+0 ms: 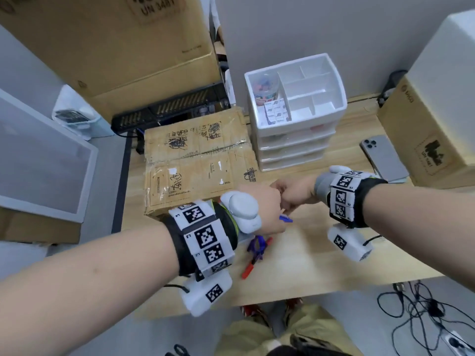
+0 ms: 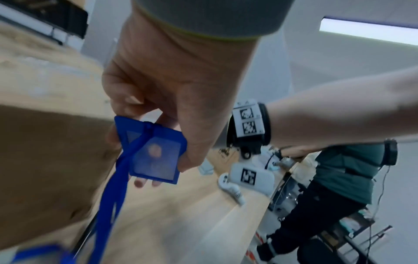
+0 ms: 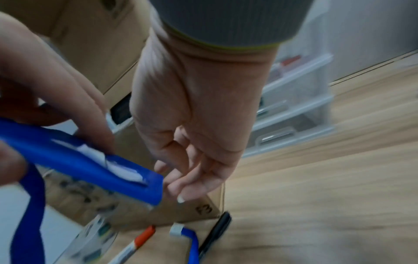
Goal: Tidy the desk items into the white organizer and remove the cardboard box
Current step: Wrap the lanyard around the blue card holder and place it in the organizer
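Cardboard box point(image 1: 200, 160): lies shut and flat on the surface, left of centre in the head view, touching the organizer's left side. Not yet removed; I judge it comes last.

My left hand point(image 1: 259, 209): fingers curled round the blue badge holder point(image 2: 153, 151), thumb on its face, held just above the surface near the box's lower right corner. Its blue lanyard point(image 2: 113, 192) hangs down from it toward the surface.

Step in hand: I judge I am gathering the badge holder and its strap so it can go into the organizer.

Loose items: a red-capped pen point(image 1: 257, 258) and a purple clip point(image 1: 257, 249) lie below my hands; the right wrist view also shows a black pen point(image 3: 217, 230) beside the box. All are waiting.

My right hand point(image 1: 295, 196): meets the left at centre frame, fingers loosely bent, tips next to the holder's edge. Whether it touches, I cannot tell; it grips nothing.

White organizer point(image 1: 334, 73): upper right of centre, top tray partly filled at its left, right compartments free.

Next move: I would bunch the dangling lanyard with the right hand before lifting, or it may drag the pens.

Phone point(image 1: 383, 158): far right, apart.
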{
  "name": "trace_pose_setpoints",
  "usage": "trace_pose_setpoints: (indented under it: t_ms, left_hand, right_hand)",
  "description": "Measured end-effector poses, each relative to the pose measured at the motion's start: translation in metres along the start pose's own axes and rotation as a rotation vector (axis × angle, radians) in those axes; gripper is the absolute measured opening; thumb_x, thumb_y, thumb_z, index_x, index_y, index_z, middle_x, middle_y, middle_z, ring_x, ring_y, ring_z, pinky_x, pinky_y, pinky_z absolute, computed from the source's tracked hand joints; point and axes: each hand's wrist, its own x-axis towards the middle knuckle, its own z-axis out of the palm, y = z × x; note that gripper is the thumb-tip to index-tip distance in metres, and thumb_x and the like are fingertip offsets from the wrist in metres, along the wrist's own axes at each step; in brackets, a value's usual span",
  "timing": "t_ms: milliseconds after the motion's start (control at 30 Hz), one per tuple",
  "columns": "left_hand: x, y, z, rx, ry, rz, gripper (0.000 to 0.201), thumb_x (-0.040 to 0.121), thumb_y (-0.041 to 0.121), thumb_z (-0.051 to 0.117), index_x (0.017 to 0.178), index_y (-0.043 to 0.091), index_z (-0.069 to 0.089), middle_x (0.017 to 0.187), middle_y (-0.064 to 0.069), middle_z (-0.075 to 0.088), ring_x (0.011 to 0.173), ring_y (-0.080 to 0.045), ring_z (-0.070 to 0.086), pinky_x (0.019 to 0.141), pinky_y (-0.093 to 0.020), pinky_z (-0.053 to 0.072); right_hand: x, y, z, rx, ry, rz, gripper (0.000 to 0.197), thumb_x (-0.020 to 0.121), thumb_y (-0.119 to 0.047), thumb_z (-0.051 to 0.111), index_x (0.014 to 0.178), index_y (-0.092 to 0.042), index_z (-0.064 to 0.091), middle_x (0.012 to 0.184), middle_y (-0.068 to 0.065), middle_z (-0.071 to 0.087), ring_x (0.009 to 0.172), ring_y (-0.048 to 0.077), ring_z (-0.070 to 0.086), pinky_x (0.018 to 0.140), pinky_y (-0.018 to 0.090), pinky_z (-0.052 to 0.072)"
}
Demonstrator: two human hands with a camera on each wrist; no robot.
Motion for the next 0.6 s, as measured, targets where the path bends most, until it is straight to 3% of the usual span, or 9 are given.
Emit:
trace_pose_setpoints:
  t_ms: [67,100,200,300,400,500,600]
  left_hand:
    - [0.005,-0.002,-0.028,-0.010,0.015,-0.018,0.041,0.089,0.049,0.057,0.062,0.021,0.045,0.061,0.002,0.049,0.049,-0.014,0.039,0.048,-0.020,0.026]
    - [0.009,-0.003,-0.043,-0.037,0.019,-0.035,0.042,0.088,0.048,0.059,0.060,0.021,0.044,0.060,0.002,0.049,0.050,-0.014,0.042,0.050,-0.021,0.029]
    - [0.019,-0.010,-0.080,-0.139,0.046,-0.060,0.042,0.089,0.054,0.059,0.066,0.020,0.051,0.064,0.003,0.052,0.061,-0.013,0.050,0.057,-0.026,0.040]
    - [0.028,-0.015,-0.101,-0.155,0.156,-0.116,0.039,0.094,0.044,0.056,0.068,0.016,0.048,0.065,0.002,0.048,0.069,-0.016,0.051,0.047,-0.025,0.031]
    - [0.036,-0.028,-0.114,-0.288,0.269,-0.125,0.042,0.090,0.041,0.061,0.061,0.015,0.046,0.060,-0.001,0.048,0.064,-0.020,0.051,0.046,-0.026,0.030]
    - [0.039,-0.043,-0.128,-0.523,0.402,-0.110,0.044,0.081,0.044,0.069,0.059,0.014,0.045,0.054,-0.002,0.045,0.053,-0.020,0.044,0.049,-0.028,0.033]
    - [0.036,-0.054,-0.138,-0.742,0.395,0.022,0.036,0.084,0.038,0.072,0.066,0.011,0.056,0.054,0.000,0.050,0.045,-0.015,0.042,0.048,-0.025,0.036]
  right_hand:
    - [-0.019,-0.005,-0.013,0.065,-0.042,-0.034,0.067,0.084,0.027,0.037,0.063,-0.025,0.075,0.064,-0.014,0.070,0.065,0.003,0.066,0.076,0.029,0.054]
    - [-0.030,-0.008,-0.021,0.099,-0.050,-0.048,0.064,0.086,0.024,0.040,0.066,-0.025,0.076,0.067,-0.012,0.072,0.068,0.005,0.067,0.074,0.026,0.054]
    - [-0.053,-0.015,-0.039,0.321,-0.039,-0.078,0.038,0.097,0.000,0.043,0.095,-0.023,0.073,0.096,-0.001,0.075,0.086,0.015,0.072,0.071,0.025,0.056]
    - [-0.066,-0.028,-0.051,0.539,-0.029,-0.140,0.033,0.104,-0.026,0.033,0.112,-0.018,0.064,0.116,0.008,0.070,0.090,0.023,0.070,0.064,0.026,0.054]
    - [-0.073,-0.042,-0.064,0.734,-0.046,-0.238,0.037,0.101,-0.037,0.036,0.119,-0.017,0.061,0.124,0.018,0.064,0.100,0.034,0.064,0.062,0.029,0.056]
    - [-0.078,-0.051,-0.081,0.883,-0.005,-0.315,0.036,0.098,-0.040,0.042,0.119,-0.018,0.062,0.122,0.019,0.063,0.110,0.040,0.058,0.066,0.032,0.054]
    - [-0.082,-0.062,-0.092,0.909,-0.039,-0.358,0.040,0.095,-0.043,0.048,0.120,-0.016,0.062,0.117,0.019,0.061,0.116,0.041,0.045,0.070,0.033,0.048]
